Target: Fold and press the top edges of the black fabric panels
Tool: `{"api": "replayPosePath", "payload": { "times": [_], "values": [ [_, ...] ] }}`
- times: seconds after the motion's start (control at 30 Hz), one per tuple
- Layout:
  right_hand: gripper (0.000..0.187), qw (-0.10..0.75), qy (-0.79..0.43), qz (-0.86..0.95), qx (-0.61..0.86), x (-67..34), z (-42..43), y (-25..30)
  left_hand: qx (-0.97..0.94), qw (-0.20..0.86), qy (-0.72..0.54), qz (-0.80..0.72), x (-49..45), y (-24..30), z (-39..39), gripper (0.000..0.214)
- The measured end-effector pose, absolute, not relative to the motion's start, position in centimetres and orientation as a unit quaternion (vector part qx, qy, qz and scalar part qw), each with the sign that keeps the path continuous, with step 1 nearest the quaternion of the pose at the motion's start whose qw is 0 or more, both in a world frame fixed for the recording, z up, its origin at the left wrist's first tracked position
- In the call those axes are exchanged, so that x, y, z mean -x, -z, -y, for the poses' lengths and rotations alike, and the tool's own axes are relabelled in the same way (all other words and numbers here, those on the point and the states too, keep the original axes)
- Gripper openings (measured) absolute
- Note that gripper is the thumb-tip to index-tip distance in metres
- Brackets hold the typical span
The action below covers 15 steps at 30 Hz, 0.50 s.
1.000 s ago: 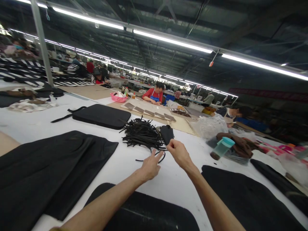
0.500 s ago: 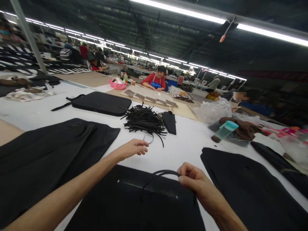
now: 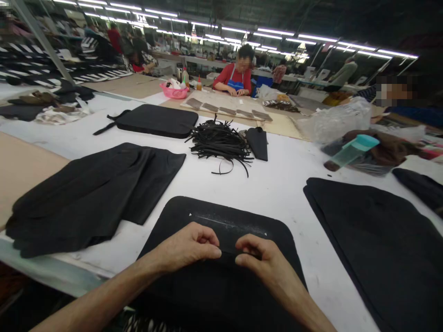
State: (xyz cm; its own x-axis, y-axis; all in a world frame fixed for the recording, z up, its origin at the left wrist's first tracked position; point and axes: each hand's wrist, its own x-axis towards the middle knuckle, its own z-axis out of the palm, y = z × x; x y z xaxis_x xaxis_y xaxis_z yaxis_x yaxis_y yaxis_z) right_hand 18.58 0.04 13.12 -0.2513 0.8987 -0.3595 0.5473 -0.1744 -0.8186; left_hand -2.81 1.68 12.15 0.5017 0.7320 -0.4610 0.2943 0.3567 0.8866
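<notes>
A black rounded fabric panel [image 3: 228,221] lies on the white table [image 3: 287,184] right in front of me. My left hand [image 3: 187,246] and my right hand [image 3: 261,260] rest on it side by side, fingers curled and pinched on a thin black strap [image 3: 228,252] stretched between them. Only a short dark piece of the strap shows between the fingertips. Farther back sits a tangled pile of black straps [image 3: 219,143] with a small folded black piece [image 3: 259,142] beside it.
Black fabric stacks lie at left [image 3: 93,193] and right [image 3: 377,235]. A flat black padded case [image 3: 157,121] sits behind. A teal-lidded bottle [image 3: 349,151] and plastic bags [image 3: 339,121] are at right. A person in red [image 3: 235,76] works at the far table near a pink basket [image 3: 174,91].
My right hand pulled one strap from the pile back to the near panel. My left hand drew back from the pile and joined it on the strap. The view tilted down.
</notes>
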Motion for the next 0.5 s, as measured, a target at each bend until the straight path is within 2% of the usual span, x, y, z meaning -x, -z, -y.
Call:
{"api": "replayPosePath", "payload": {
  "times": [0.1, 0.23, 0.3, 0.4, 0.5],
  "values": [
    [0.002, 0.151, -0.506, 0.612, 0.589, -18.4, 1.0, -11.6, -0.571, 0.627, -0.158, -0.505, 3.5, -10.5, -1.0, 0.017],
    [0.013, 0.138, -0.537, 0.598, 0.579, -18.4, 1.7, -10.8, -0.601, 0.596, -0.126, -0.518, 3.6, -9.9, -0.5, 0.018],
    [0.016, 0.131, -0.540, 0.598, 0.578, -18.5, 1.8, -10.6, -0.613, 0.590, -0.117, -0.513, 3.6, -9.9, -0.4, 0.026],
    [0.027, 0.127, -0.540, 0.607, 0.569, -18.6, 1.9, -10.2, -0.611, 0.605, -0.112, -0.499, 3.7, -9.9, -0.5, 0.035],
    [0.039, 0.118, -0.526, 0.618, 0.573, -18.5, 1.9, -9.5, -0.592, 0.638, -0.110, -0.480, 4.0, -9.5, -0.5, 0.030]
  ]
}}
